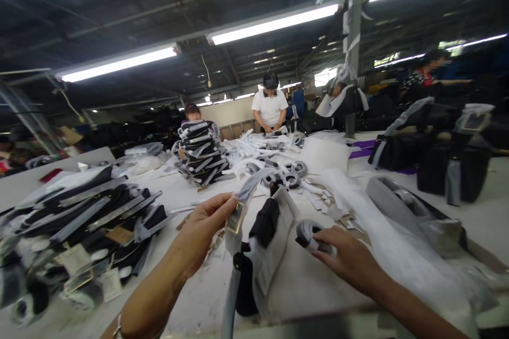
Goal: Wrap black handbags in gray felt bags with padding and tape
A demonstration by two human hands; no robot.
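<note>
My left hand (212,216) pinches a plastic-wrapped strap with a gold rectangular buckle (237,218). Beneath it, at the table's near edge, a black bag (247,283) stands partly covered by a pale wrapping sheet (274,265). Part of the strap seems to hang down along the bag's left side. To the right of the bag, my right hand (345,254) has its fingers closed around a coiled grey strap (308,232) in clear wrap. The coil is held just above the table, apart from the bag.
Flat black bags (91,212) with tags lie heaped at the left; a taller stack (201,151) stands beyond. Coiled straps (294,175) and white strips cover the table's middle. Black bags (453,169) and plastic wrap (382,233) fill the right. A person in white (270,108) works opposite.
</note>
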